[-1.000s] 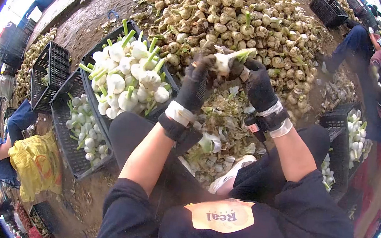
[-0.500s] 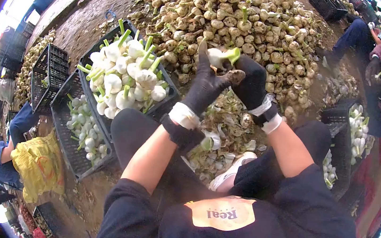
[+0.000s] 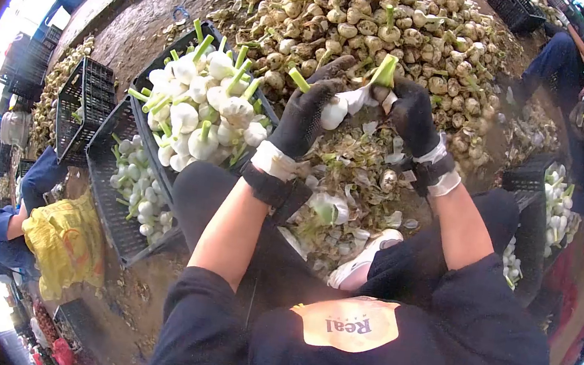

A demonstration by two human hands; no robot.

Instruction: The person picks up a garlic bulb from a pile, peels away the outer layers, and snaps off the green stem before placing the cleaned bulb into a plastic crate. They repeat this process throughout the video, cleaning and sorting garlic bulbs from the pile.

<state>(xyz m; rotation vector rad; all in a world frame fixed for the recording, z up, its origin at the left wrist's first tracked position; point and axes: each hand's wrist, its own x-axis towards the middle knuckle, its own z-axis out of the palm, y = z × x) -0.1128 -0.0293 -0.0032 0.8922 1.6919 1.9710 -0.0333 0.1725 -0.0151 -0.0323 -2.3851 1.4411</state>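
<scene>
Before me, over the peelings, my gloved left hand (image 3: 307, 110) is closed round a white garlic bulb (image 3: 333, 114); a cut green stem sticks out above the thumb side. My right hand (image 3: 414, 117), also in a black glove, pinches a strip of garlic skin (image 3: 384, 72) with a green top end. White skin stretches between the two hands beside the bulb. To the left of my left hand stands a black crate (image 3: 269, 111) heaped with clean white garlic bulbs (image 3: 185, 118) with short green stems.
A large pile of unpeeled garlic (image 3: 369, 28) rises ahead. Loose peelings (image 3: 359, 169) cover the ground between my legs. A second crate (image 3: 106, 181) of bulbs stands lower left, another (image 3: 526, 175) at right. People sit at both sides, one near a yellow sack (image 3: 66, 239).
My hands have moved apart and slightly down. A strip of skin with a green end now stretches from the bulb toward my right hand.
</scene>
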